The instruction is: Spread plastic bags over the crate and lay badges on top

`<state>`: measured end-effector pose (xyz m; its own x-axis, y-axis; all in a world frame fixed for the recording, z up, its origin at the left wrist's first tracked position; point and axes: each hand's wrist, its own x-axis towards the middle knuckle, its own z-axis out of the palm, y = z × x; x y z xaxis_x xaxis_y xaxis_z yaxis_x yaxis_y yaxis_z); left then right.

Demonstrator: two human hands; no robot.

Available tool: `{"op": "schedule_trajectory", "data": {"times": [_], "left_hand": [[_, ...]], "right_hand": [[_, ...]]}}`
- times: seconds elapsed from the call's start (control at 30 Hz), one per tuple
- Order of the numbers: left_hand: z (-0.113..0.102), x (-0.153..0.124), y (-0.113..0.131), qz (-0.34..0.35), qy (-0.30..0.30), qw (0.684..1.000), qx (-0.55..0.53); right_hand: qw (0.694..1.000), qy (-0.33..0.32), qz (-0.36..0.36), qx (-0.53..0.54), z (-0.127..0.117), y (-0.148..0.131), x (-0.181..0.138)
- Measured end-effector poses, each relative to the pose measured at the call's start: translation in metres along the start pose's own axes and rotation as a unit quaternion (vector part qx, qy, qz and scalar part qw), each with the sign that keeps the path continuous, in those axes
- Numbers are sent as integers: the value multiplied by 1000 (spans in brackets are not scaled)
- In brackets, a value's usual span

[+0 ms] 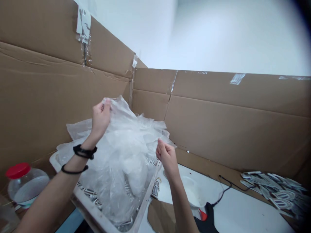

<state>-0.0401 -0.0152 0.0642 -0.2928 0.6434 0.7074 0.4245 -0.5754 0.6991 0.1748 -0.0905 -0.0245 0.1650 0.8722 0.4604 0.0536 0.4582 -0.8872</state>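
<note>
My left hand (101, 115) is closed in a pinch on the raised edge of a thin, translucent plastic sheet (121, 110). Beneath it spreads a crumpled pile of similar film (128, 142), heaped in a white plastic crate (145, 207). My right hand (167, 155) is closed at the pile's right side, above the crate's rim; whether film is between its fingers is hidden. Small black-and-white patterned pieces (89, 194) show under the film inside the crate.
Cardboard walls (230, 123) enclose the table's back and left. A red-lidded jar (26, 184) stands left. At right lie a black glue gun (209, 220) with a cord (224, 195) and a pile of patterned cutouts (279, 191). A cardboard piece (160, 215) lies beside the crate.
</note>
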Motion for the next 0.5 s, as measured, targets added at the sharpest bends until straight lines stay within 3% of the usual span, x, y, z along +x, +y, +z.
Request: {"op": "schedule_trajectory", "data": {"times": [0.07, 0.17, 0.27, 0.3, 0.33, 0.37, 0.4, 0.43, 0.47, 0.5], "left_hand": [[9, 25, -20, -9, -11, 997, 71], [22, 44, -42, -20, -23, 992, 125], [24, 35, -45, 8, 4, 987, 161], [22, 26, -43, 35, -17, 985, 171], [18, 14, -39, 63, -73, 980, 176], [14, 2, -36, 96, -176, 963, 182], [9, -12, -32, 120, -316, 923, 181], [6, -27, -30, 123, -453, 864, 180], [3, -42, -29, 123, -546, 807, 188], [2, -56, -28, 126, -593, 771, 193]], "right_hand": [[1000, 20, 5, 7, -2, 7, 2], [999, -35, 0, -31, 1, 15, 0], [994, -86, 1, -63, 3, 17, -5], [993, -92, 0, -67, 3, 16, -6], [993, -99, -8, -70, 2, 16, -7], [991, -106, -23, -75, 1, 14, -7], [988, -118, -44, -85, 0, 13, -8], [983, -136, -68, -99, 0, 12, -8], [976, -161, -91, -117, 0, 10, -8], [966, -191, -107, -135, 1, 9, -9]]}}
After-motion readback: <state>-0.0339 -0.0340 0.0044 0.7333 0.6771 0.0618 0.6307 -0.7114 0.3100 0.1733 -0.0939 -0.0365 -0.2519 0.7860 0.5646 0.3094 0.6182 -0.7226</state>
